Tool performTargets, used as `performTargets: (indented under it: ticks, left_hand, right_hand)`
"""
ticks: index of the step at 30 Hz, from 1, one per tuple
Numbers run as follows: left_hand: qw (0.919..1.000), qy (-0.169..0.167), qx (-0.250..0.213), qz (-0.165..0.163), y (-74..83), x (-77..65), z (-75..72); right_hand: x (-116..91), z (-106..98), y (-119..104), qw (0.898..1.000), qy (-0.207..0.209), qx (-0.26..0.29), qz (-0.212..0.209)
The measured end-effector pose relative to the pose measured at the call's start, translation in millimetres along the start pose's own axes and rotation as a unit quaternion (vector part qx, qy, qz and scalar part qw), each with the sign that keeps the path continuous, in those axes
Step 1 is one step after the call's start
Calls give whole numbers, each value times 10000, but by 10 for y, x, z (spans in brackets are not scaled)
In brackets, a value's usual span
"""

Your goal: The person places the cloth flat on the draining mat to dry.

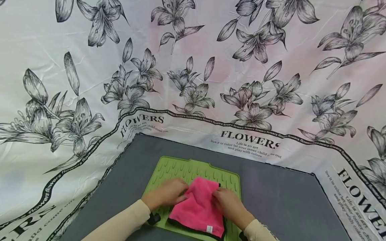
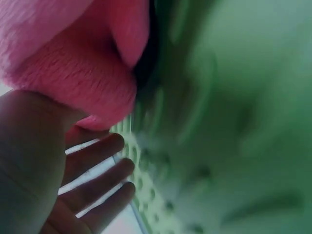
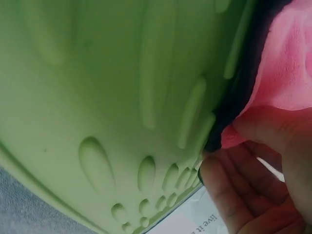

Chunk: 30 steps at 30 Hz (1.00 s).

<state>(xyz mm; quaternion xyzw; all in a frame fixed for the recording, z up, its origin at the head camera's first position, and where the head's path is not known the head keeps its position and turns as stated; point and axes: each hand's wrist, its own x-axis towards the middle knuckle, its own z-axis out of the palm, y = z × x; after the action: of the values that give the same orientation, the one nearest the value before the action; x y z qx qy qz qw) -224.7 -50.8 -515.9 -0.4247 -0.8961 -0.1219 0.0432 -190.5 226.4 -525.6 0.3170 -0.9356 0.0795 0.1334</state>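
A pink fleecy cloth point(image 1: 200, 204) with black edging and a small white label lies partly folded over a green ridged mat point(image 1: 232, 177). My left hand point(image 1: 170, 191) pinches the cloth's left side; in the left wrist view the thumb point(image 2: 29, 146) meets the pink folds point(image 2: 92, 83), while the other fingers stretch out below. On the far right corner, my right hand point(image 1: 227, 202) pinches the black-edged border between thumb and forefinger, seen close up in the right wrist view along with the cloth point(image 3: 285, 63). The label shows near the cloth's front edge.
The mat rests on a dark grey tabletop point(image 1: 280, 201). White sheeting point(image 1: 193, 43) printed with lilies and lettering rises behind the table and along its sides. Dark wrist straps point(image 1: 154, 219) sit close to the mat's front.
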Motion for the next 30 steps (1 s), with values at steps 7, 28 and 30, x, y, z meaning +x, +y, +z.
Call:
performTargets:
  ticks: [7,28,30]
  left_hand:
    - [9950,390,-898,185,5,-13,-24]
    - [9889,-486,-1321,473,82,-139,-211]
    - [9840,-775,-1518,526,105,-158,-138]
  right_hand:
    - [29,-190,23,9992,-245,328,43]
    - [-124,-413,32,9843,-1401,1069,-121]
    - [-141,-382,2,9818,-1477,1183,-151]
